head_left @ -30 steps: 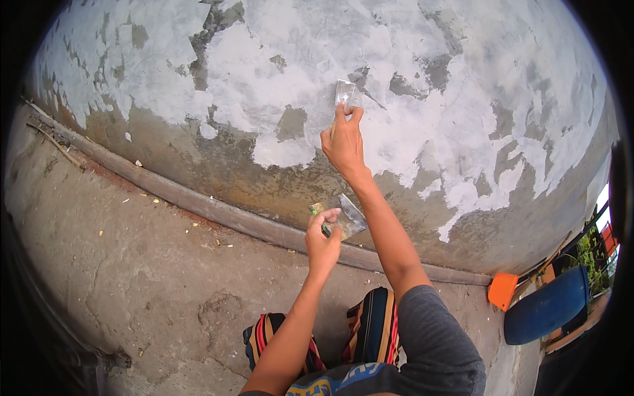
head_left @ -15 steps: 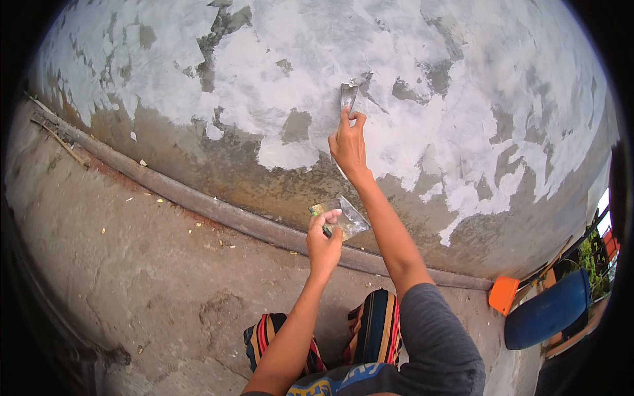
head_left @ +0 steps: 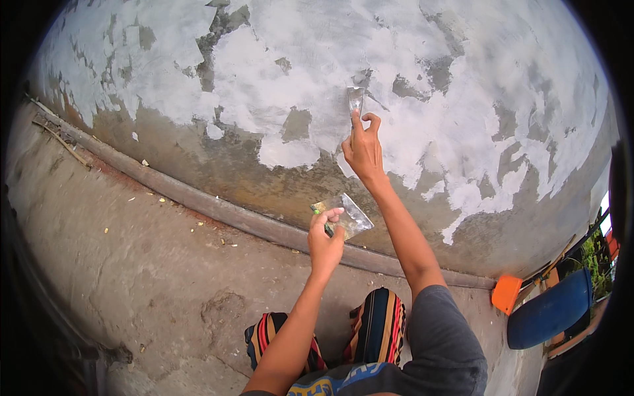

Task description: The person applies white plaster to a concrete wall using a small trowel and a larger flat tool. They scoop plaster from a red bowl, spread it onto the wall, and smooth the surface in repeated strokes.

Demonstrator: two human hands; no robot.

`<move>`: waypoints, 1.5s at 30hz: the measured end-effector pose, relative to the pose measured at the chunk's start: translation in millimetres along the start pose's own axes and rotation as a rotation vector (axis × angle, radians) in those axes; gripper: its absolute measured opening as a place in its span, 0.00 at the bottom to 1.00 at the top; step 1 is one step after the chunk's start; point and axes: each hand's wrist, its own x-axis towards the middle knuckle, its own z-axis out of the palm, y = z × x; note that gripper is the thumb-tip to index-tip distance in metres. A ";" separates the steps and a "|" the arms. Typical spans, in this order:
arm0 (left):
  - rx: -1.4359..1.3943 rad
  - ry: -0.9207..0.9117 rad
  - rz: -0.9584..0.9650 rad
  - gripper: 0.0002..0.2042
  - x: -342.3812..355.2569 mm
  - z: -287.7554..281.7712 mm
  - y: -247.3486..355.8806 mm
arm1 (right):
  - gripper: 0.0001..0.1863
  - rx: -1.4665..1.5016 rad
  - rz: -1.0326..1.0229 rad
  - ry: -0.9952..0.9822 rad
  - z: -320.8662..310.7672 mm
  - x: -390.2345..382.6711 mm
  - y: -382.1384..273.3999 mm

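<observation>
In front of me stands a grey wall (head_left: 198, 155) with uneven patches of white putty (head_left: 290, 153) over bare cement. My right hand (head_left: 363, 148) grips a small putty knife (head_left: 355, 99), its index finger stretched along the blade, which lies against the whitened part of the wall. Lower down and nearer to me, my left hand (head_left: 325, 244) holds a wider scraper (head_left: 350, 218) by its green-marked handle. That scraper is tilted, away from the wall's putty, with some whitish material along its blade. The palm hides most of both handles.
A raised concrete edging (head_left: 198, 203) runs along the wall's foot. Small pale crumbs and a thin stick (head_left: 63, 142) lie on the concrete floor (head_left: 165, 284). At the right are an orange plastic piece (head_left: 506, 294) and a blue barrel (head_left: 551, 309).
My right hand has shifted slightly right and down with the putty knife, whose blade now faces more squarely upward. My left hand has barely moved.
</observation>
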 end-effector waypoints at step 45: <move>-0.024 -0.038 0.036 0.16 -3.0 7.5 -8.2 | 0.33 -0.132 -0.200 -0.128 -45.3 22.4 43.1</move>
